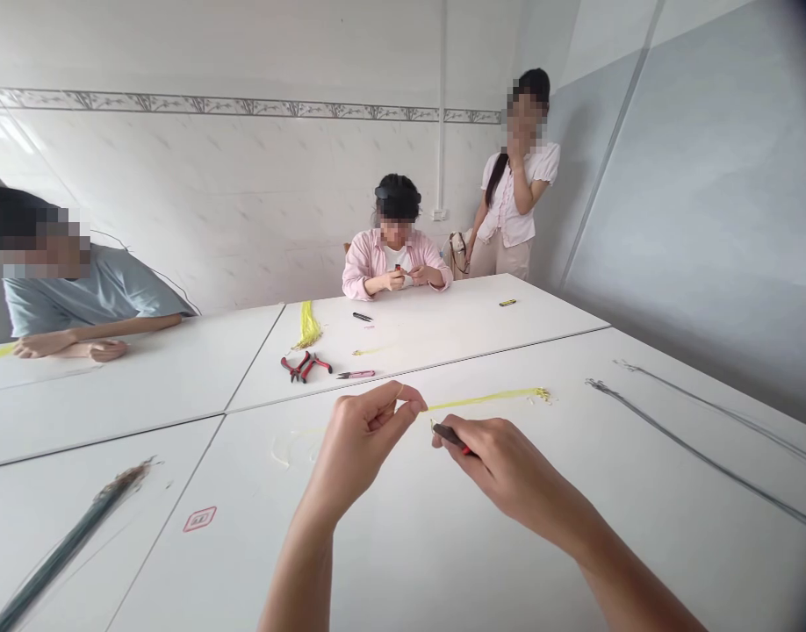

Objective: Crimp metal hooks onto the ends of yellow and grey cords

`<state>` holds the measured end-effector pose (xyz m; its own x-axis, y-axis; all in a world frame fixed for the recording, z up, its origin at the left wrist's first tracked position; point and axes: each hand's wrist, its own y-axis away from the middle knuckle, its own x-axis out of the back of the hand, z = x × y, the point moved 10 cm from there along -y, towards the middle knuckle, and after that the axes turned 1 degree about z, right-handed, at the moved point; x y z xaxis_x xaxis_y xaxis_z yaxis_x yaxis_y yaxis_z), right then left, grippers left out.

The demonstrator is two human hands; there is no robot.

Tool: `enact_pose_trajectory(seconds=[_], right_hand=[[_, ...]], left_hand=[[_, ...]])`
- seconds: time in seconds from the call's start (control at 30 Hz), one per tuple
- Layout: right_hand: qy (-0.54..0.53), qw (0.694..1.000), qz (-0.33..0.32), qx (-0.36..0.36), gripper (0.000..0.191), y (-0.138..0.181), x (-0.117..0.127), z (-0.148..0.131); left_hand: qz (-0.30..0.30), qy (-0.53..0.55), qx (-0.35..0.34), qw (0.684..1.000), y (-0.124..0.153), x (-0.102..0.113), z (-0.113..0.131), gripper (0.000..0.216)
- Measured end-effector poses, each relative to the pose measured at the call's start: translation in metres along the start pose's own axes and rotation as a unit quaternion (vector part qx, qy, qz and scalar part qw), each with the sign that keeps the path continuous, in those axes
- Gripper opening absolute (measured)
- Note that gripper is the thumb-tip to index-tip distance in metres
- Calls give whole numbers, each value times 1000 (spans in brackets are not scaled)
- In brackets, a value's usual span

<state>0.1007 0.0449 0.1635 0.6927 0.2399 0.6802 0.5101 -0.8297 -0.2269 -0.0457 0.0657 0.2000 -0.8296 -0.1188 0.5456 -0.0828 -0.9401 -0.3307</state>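
My left hand (360, 439) is raised over the white table (403, 544), thumb and forefinger pinched on one end of a thin yellow cord (485, 399). The cord runs right across the table to a small frayed end. My right hand (499, 461) is closed round a small dark tool with a red part (452, 436), whose tip points toward the pinched cord end. The two hands are a few centimetres apart.
Red-handled pliers (305, 365), a small pink cutter (356, 375) and a yellow cord bundle (306, 326) lie on the far table. Long dark wires (699, 452) lie right, a dark rod bundle (67, 544) left. One person sits opposite, another leans left, a third stands behind.
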Motion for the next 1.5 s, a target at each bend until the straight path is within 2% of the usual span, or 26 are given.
enact_pose_trajectory(seconds=[0.03, 0.17, 0.3, 0.43, 0.57, 0.63, 0.77, 0.83, 0.93, 1.0, 1.1, 1.23, 1.37, 1.5], right_hand=[[-2, 1000, 1, 0, 25, -1, 0, 1], [-2, 1000, 6, 7, 23, -2, 0, -1], [9, 1000, 9, 11, 25, 0, 0, -5], [9, 1000, 10, 16, 24, 2, 2, -10], [14, 1000, 14, 16, 23, 1, 4, -8], [12, 1000, 17, 18, 24, -1, 4, -6], [0, 1000, 21, 23, 21, -2, 1, -8], [-1, 999, -1, 37, 19, 2, -6, -19], [7, 995, -64, 82, 13, 15, -23, -42], [-1, 994, -56, 99, 14, 21, -21, -51], [-43, 996, 29, 72, 16, 19, 1, -39], [-134, 986, 98, 4, 28, 5, 20, -3], [-232, 967, 98, -39, 34, -7, 12, 14], [-320, 943, 69, -59, 36, -11, -4, 17]], left_hand=[[11, -2, -4, 1000, 0, 2, 0, 28], [114, -33, -41, 992, 1, 16, 5, 25], [133, -47, -57, 988, 2, 16, 11, 25], [124, -33, -48, 991, 3, 18, 13, 24], [45, 11, -18, 999, 1, 8, 7, 25], [30, 11, -13, 999, 1, 5, 6, 26], [105, -45, -45, 992, 0, 14, 8, 26], [161, -91, -61, 981, 0, 26, 3, 25], [256, -140, -40, 956, 2, 55, -15, 22], [271, -108, -8, 956, 1, 68, -28, 22], [233, -6, 13, 972, -1, 66, -32, 22], [150, 118, 1, 982, -4, 36, -14, 26], [73, 221, 7, 973, -5, 5, -3, 27], [21, 254, 16, 967, -4, -13, 2, 27]])
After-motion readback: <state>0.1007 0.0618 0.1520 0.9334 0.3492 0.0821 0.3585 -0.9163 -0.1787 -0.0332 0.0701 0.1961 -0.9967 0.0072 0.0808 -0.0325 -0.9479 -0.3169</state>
